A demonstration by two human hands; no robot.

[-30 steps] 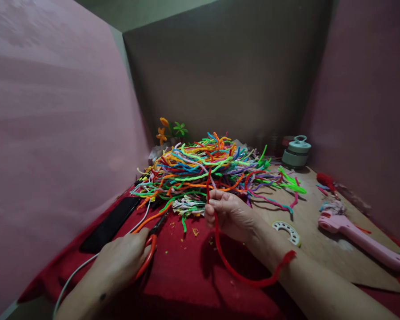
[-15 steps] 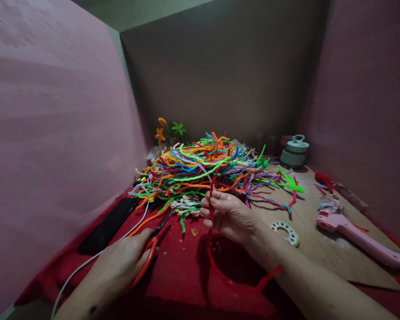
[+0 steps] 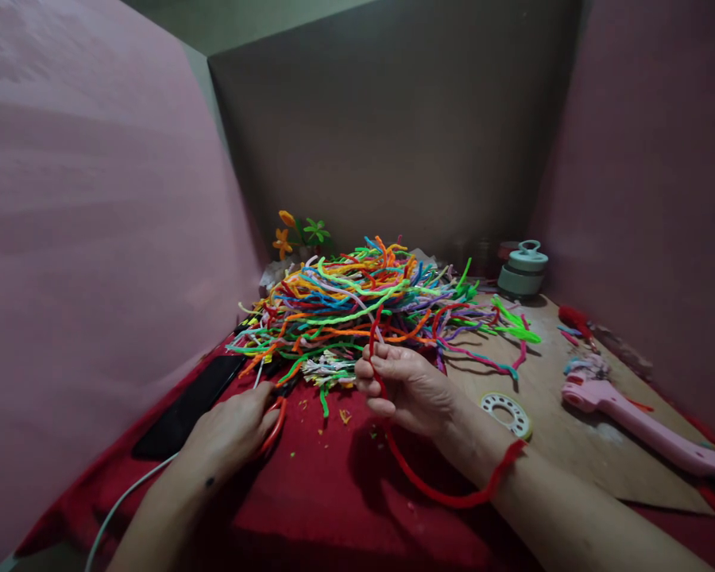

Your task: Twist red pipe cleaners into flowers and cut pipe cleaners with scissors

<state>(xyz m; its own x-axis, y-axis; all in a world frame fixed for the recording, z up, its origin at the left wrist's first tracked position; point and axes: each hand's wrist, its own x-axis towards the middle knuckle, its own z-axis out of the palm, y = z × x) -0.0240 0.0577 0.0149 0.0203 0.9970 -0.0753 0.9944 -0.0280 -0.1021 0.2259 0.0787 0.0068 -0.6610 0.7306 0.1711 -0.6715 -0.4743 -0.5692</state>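
My right hand pinches a long red pipe cleaner between thumb and fingers. Its short upper end sticks up in front of the pile, and the long end loops down and back across my right forearm. Low over the red cloth, my left hand is closed around scissors with orange-red handles; the fingers are partly hidden and the blades are mostly out of sight. Just beyond both hands lies a big heap of multicoloured pipe cleaners. A bundle of pale stem ends pokes out at its near side.
A black phone-like slab and white cable lie left on the red cloth. To the right, a wooden board carries a white tape roll, pink glue gun and green lidded jar. Pipe-cleaner flowers stand behind.
My left hand has moved forward with the scissors, toward the near edge of the heap. The red pipe cleaner's loose end has swung up and right over my right forearm.
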